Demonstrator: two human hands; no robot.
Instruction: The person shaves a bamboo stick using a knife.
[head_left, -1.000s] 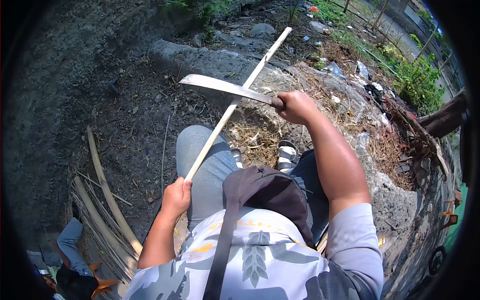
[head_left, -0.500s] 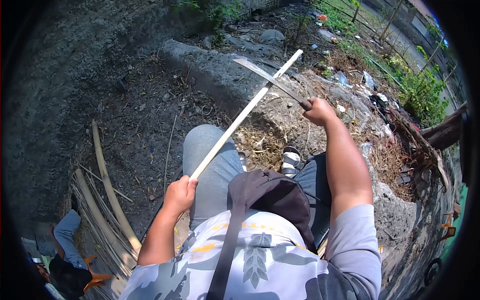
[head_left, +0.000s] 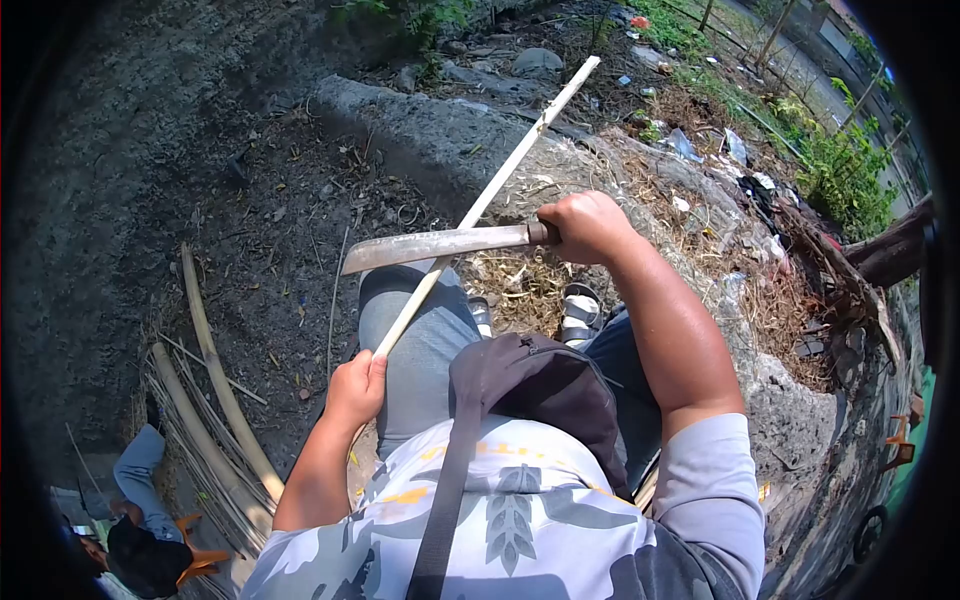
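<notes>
My left hand (head_left: 357,388) is closed around the near end of a long pale wooden strip (head_left: 512,160), thumb laid along it. The strip slants up and away to the right, passing over my left knee. My right hand (head_left: 588,228) grips the dark handle of a machete (head_left: 440,243). Its broad, worn blade points left and crosses the strip just above the knee, overlapping it in this view. Farther up, near its far end, the strip has a small rough notch with raised slivers.
Split bamboo poles (head_left: 226,375) and thin strips lie on the ground at my left. A low stone ledge (head_left: 420,125) runs ahead. Another person (head_left: 145,480) sits at lower left by an orange chair (head_left: 200,555). A dark bag (head_left: 540,390) rests on my lap.
My right hand has drawn the machete back toward me and left along the strip, from near its far end to above my knee. The strip's far end has risen slightly.
</notes>
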